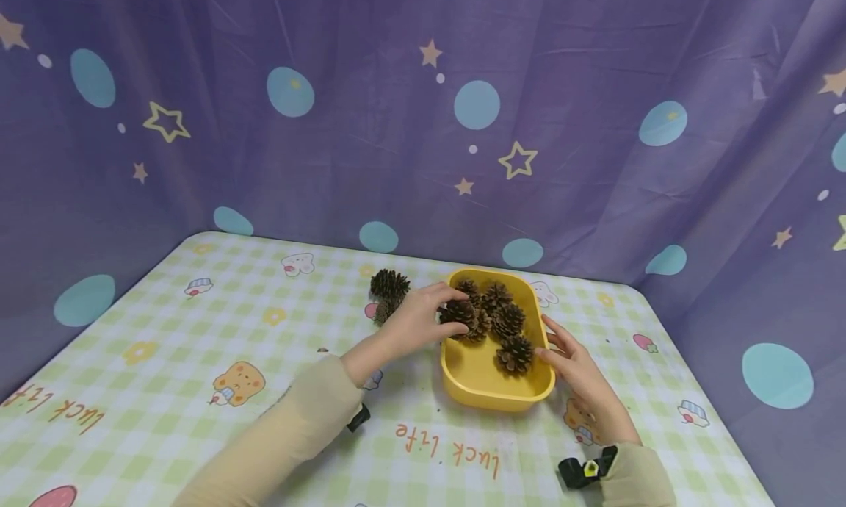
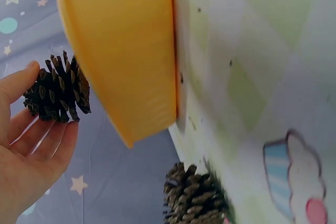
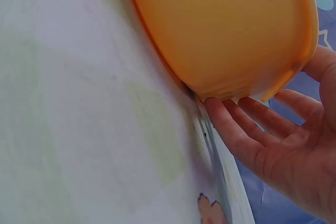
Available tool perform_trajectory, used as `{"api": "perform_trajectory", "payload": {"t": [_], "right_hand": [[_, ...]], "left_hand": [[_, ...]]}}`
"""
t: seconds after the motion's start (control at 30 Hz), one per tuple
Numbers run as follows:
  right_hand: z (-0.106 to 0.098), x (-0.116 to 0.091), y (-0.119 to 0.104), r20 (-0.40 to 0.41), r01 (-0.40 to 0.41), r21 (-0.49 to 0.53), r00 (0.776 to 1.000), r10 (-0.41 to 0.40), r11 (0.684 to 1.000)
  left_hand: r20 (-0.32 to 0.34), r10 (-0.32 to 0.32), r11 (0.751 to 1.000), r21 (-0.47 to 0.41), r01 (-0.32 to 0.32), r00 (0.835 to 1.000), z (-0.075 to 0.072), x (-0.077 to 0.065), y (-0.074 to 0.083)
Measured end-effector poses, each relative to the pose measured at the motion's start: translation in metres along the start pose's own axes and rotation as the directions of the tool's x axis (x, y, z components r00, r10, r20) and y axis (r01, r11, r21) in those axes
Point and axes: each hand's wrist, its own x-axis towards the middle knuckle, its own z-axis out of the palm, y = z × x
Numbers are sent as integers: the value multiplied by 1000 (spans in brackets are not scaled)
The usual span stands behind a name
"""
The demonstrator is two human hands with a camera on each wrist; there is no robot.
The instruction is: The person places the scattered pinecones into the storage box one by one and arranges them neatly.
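A brown pine cone (image 1: 456, 313) is held between the thumb and fingers of my left hand (image 1: 418, 317), over the left rim of a yellow plastic bin (image 1: 492, 403). In the left wrist view that pine cone (image 2: 56, 90) sits beside the bin's upper edge, its scales spread. Inside the bin, several more pine cones (image 1: 509, 321) lie mostly toward the far end. My right hand (image 1: 581, 367) grips the bin's right side, thumb at the rim and fingers against the outer wall. The right wrist view shows those fingers (image 3: 239, 129) low on the wall.
Two dark pine cones (image 1: 390, 285) rest on the table left of the bin, partly behind my left hand. A green-and-white checked cloth (image 1: 165, 308) with cartoon prints covers the table. Behind it hangs a purple curtain (image 1: 396, 125) with stars and dots.
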Motion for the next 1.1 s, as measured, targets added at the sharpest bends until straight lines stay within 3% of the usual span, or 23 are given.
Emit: {"api": "perform_trajectory", "payload": {"t": [0.3,0.53,0.83,1.1], "right_hand": [[-1,0,2,0,9,-4,1000,-9,1000],[-1,0,1,6,12,11,1000,-12,1000],[0,-1,0,17,17,6,1000,-17,1000],[-1,0,2,15,21,0,1000,-21,1000]], "left_hand": [[65,39,999,6,-40,997,19,3,8],[126,75,992,89,-86,989,31,5,8],[237,36,992,109,-63,971,37,7,7],[268,21,989,137,-60,963,43,11,3]]}}
